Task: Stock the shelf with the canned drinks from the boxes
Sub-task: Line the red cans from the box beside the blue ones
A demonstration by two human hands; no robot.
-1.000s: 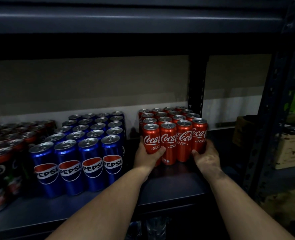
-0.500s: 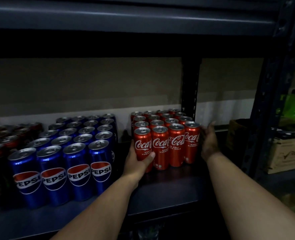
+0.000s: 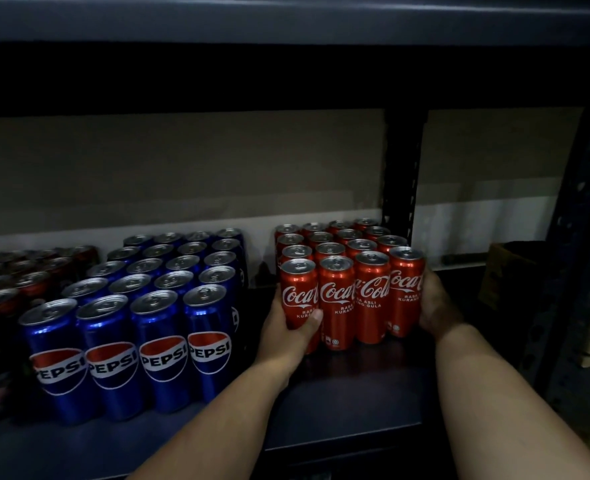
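Note:
A block of several red Coca-Cola cans (image 3: 352, 289) stands on the dark shelf board (image 3: 349, 400), right of centre. My left hand (image 3: 288, 336) is wrapped around the front left red can, thumb across its face. My right hand (image 3: 437, 306) presses against the outer side of the front right red can. The cans stand upright in tight rows running back toward the wall.
Several blue Pepsi cans (image 3: 141, 323) stand in rows to the left, with dark red-topped cans (image 3: 16, 285) beyond them at the far left. A black upright post (image 3: 399, 188) rises behind the red cans. A cardboard box (image 3: 508, 275) sits on the neighbouring shelf to the right.
My right hand, which had lifted off to the side half a second ago, is back against the front right red can. My left hand stays on the front left can.

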